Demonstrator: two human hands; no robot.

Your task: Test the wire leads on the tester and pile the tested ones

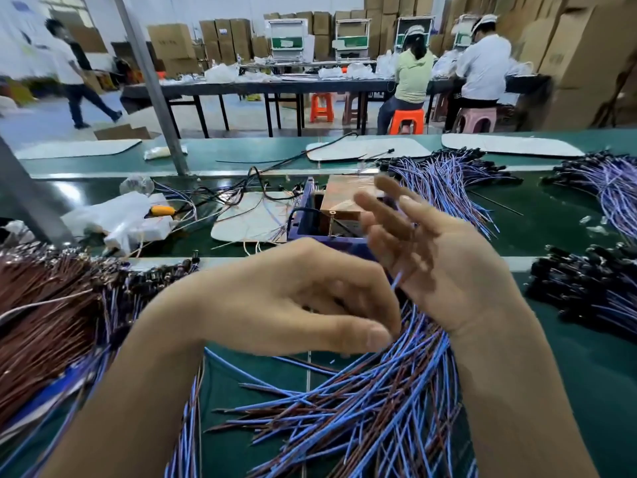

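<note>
Wire lead | left hand curled, pinching it | right hand released, fingers spread

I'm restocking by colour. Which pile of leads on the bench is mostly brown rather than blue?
The far-left pile: its wires are copper-brown. The centre pile and the right-hand piles are mainly blue.
</note>
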